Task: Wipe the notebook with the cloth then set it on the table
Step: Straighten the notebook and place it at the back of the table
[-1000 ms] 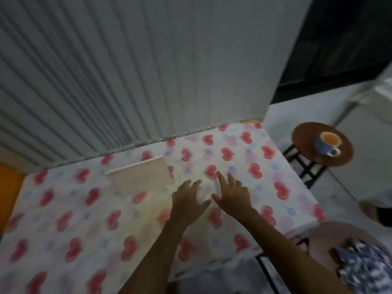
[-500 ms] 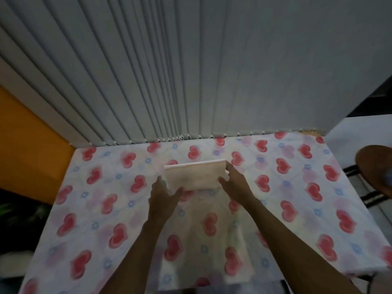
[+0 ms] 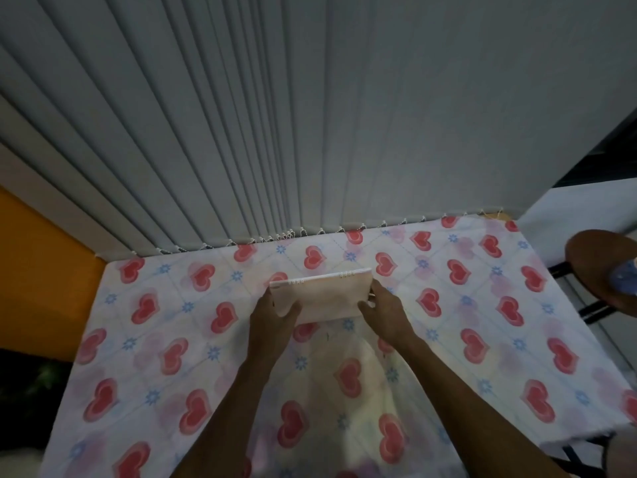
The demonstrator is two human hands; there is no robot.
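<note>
A pale pink spiral-bound notebook (image 3: 324, 294) sits at the middle of the table (image 3: 482, 326), its wire binding along the far edge. My left hand (image 3: 272, 315) grips its left end, thumb over the cover. My right hand (image 3: 386, 312) holds the right end. The notebook is tilted up slightly towards me. No wiping cloth is visible; the table is covered with a white cloth printed with red hearts.
Grey vertical blinds (image 3: 310, 132) hang right behind the table's far edge. An orange wall (image 3: 38, 277) stands at the left. A round brown stool (image 3: 603, 267) with a blue cup partly in view is off the table's right side.
My view swung left and both hands reached forward from the table's middle to the notebook. They now grip its two ends.
</note>
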